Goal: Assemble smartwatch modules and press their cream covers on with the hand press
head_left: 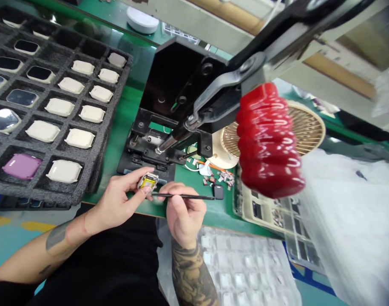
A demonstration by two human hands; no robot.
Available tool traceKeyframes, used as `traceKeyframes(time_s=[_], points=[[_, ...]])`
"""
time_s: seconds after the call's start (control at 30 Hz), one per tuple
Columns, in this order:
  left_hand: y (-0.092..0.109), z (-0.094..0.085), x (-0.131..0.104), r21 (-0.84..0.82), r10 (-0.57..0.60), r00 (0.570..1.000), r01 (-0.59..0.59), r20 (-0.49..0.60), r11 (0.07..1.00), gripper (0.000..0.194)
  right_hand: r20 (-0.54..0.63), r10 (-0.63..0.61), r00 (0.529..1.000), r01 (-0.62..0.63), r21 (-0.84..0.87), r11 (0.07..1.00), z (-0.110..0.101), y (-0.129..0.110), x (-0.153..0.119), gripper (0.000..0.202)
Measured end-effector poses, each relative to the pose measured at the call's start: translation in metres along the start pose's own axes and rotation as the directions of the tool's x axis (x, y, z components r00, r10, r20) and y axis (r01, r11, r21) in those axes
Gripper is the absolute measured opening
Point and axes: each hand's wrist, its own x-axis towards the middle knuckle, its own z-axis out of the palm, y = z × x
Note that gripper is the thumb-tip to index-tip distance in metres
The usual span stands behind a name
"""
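Between the thumb and fingers of my left hand [119,202] is an open smartwatch case [148,182], with a yellow part showing inside it. My right hand [185,210] pinches a thin black stick-like tool [194,196]. Its left end reaches the lower edge of the case; whether it touches I cannot tell. Just behind both hands stands a black lever press [168,146] with a red ribbed grip [269,144]. A small dark square piece [218,191] lies on the green mat near the tool's right end.
At left, a dark foam tray [95,170] holds several cream watch cases, a purple case [22,165] and dark-faced ones. Small scraps [226,177] lie right of the press. Further right are a parts box [245,208], a round fan [305,127] and white plastic sheeting [347,212].
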Motion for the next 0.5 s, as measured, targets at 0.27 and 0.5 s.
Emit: traceKeyframes(time_s=[0.27, 0.5], points=[[0.004, 0.004, 0.002, -0.147, -0.032, 0.997, 0.022, -0.068, 0.989, 0.045, -0.23, -0.085, 0.97, 0.069, -0.079, 0.994, 0.007, 0.002, 0.002, 0.012], [0.006, -0.006, 0.003, -0.256, -0.112, 0.987, 0.079, -0.117, 0.963, 0.043, -0.093, -0.013, 0.996, 0.028, 0.165, 0.986, -0.002, -0.016, -0.005, 0.015]])
